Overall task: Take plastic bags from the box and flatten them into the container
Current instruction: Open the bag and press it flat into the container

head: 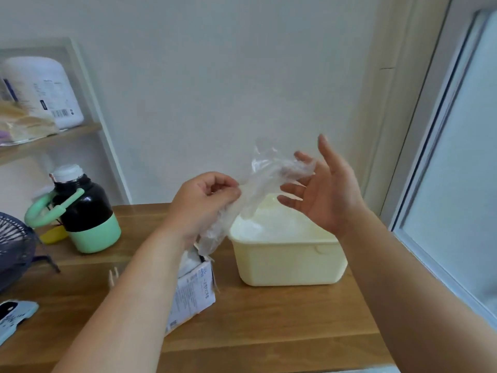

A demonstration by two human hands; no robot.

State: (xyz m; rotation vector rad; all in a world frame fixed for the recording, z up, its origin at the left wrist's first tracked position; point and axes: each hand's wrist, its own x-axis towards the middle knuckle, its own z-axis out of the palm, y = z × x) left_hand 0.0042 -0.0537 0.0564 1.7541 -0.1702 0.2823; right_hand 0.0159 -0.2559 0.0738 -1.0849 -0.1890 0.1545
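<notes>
Left hand (204,203), fingers curled, pinches a crumpled clear plastic bag (258,189) above a wooden table (269,332), seen from the head camera. Right hand (328,192) is held up with palm turned inward and fingers spread, their tips touching the bag's upper end. The bag stretches between both hands, its lower end hanging down past the left wrist toward the opened white box (193,286), which stands just beside the pale yellow container (287,262). The bag's middle hangs over the container's open top, where more clear plastic lies inside. A black-and-green bottle (86,211) stands well to the left.
</notes>
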